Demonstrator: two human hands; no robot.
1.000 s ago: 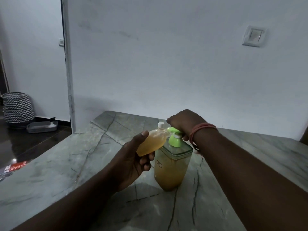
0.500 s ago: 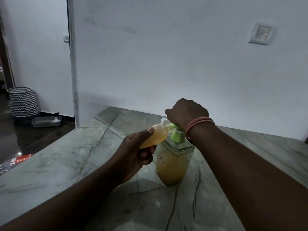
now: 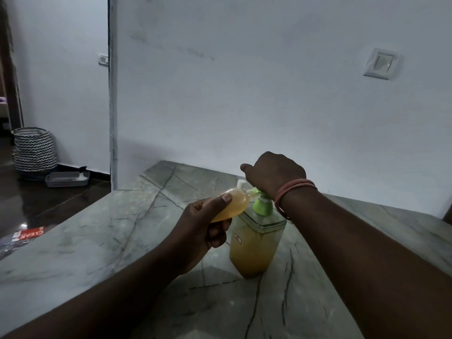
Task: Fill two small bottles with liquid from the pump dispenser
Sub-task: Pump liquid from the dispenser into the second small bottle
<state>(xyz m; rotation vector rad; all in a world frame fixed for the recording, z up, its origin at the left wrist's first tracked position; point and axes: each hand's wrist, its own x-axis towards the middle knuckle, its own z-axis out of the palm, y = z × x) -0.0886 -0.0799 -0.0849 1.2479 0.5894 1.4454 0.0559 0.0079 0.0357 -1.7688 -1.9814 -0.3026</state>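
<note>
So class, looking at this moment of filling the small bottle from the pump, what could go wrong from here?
1. The small bottle is held tilted at the green spout and looks nearly full; another press may overflow it.
2. The right hand presses the pump on the dispenser while nothing steadies its base, so it might tip on the marble counter.

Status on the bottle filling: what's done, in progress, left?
Done: none finished in view. In hand: left hand holds a small bottle, largely full of amber liquid, at the pump dispenser spout; right hand sits on the pump head. Left: second bottle, not visible.
</note>
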